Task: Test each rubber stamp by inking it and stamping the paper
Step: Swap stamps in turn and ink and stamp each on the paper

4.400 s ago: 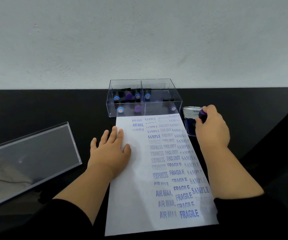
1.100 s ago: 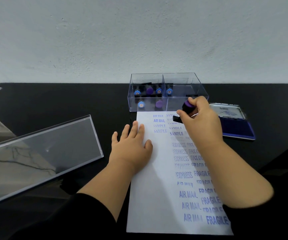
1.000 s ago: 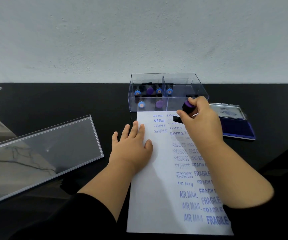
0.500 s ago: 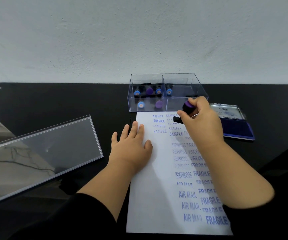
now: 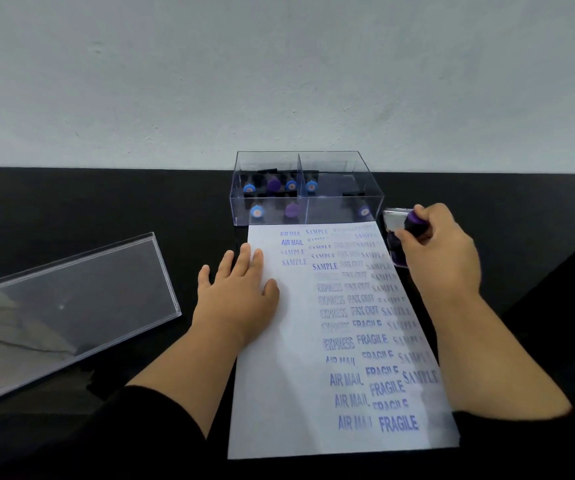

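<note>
Our white paper sheet [image 5: 279, 393] on the black tabletop [image 5: 106, 209] already carries many blue prints. Our right hand [image 5: 441, 251], fingers clamped on a purple-knobbed rubber stamp [image 5: 414, 223], presses it into the ink pad [image 5: 395, 237]; our flat left hand [image 5: 237, 296] steadies the paper. More stamps wait in the clear plastic box [image 5: 334, 161].

Paper [image 5: 279, 393] lies on table [image 5: 71, 202], box [image 5: 305, 188] of stamps [image 5: 257, 212] behind it, lid [image 5: 67, 306] to its left, ink pad [image 5: 395, 221] to its right. Left hand [image 5: 237, 296] on paper; right hand [image 5: 441, 251] with stamp [image 5: 414, 221] over pad.

paper [image 5: 279, 375] stamped AIR MAIL, SAMPLE, EXPRESS, FRAGILE
</note>
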{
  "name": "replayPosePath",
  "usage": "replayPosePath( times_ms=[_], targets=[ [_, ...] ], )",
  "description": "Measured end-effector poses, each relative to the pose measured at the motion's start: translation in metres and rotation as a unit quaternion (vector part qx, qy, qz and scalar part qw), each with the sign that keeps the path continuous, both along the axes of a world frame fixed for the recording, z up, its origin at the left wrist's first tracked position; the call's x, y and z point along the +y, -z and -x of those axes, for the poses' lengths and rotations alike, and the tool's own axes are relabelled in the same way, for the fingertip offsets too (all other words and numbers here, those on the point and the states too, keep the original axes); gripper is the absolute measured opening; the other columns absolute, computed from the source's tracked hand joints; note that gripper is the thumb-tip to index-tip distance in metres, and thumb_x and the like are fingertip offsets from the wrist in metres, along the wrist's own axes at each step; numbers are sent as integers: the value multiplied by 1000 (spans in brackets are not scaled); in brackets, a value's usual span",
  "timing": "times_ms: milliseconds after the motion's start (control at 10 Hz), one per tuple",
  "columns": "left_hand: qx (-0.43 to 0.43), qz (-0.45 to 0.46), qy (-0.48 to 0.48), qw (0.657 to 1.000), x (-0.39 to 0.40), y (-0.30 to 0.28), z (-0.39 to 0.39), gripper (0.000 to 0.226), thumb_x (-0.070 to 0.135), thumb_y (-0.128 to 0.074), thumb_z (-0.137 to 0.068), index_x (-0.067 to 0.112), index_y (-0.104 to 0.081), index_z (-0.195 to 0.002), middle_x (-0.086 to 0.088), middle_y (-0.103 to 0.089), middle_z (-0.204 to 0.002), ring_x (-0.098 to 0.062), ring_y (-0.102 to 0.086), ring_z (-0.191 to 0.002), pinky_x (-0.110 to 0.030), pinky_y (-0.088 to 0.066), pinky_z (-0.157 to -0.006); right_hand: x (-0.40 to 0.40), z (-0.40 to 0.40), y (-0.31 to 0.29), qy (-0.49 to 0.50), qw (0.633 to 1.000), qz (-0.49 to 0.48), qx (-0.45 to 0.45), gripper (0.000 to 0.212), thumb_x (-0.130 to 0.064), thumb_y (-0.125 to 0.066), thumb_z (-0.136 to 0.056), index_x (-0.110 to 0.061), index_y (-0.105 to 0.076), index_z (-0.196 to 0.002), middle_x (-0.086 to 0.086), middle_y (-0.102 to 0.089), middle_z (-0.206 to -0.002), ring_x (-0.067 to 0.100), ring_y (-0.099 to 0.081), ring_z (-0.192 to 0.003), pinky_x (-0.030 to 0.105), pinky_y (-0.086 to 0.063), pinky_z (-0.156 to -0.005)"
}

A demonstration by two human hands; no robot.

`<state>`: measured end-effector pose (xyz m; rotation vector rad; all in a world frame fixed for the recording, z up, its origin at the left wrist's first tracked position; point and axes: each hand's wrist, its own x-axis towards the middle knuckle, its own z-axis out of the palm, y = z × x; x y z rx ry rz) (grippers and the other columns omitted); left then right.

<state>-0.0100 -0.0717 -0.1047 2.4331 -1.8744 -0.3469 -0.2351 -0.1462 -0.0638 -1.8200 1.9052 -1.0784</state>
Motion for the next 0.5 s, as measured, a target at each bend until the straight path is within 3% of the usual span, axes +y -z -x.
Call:
replayPosePath(
  times_ms=[300,500],
  targets=[
    [4,3,4,1000,1,-1,0,58,43,-14,-101,25,4,-152,5,13,-159,-16,11,-146,-45,8,-116,-3,8,5,46,999,4,14,22,-19,-56,-92,-20,-50,-113,3,-59,-117,22,-56,-98,29,-38,-67],
    [9,5,1,1000,3,-2,1,57,41,-15,-101,25,3,-153,6,13,-159,-16,11,-146,-44,8,-116,-6,7,7,46,998,-15,28,20,-19,-55,-93,-20,-48,-112,6,-58,-109,18,-48,-82,29,-36,-63]
  ],
)
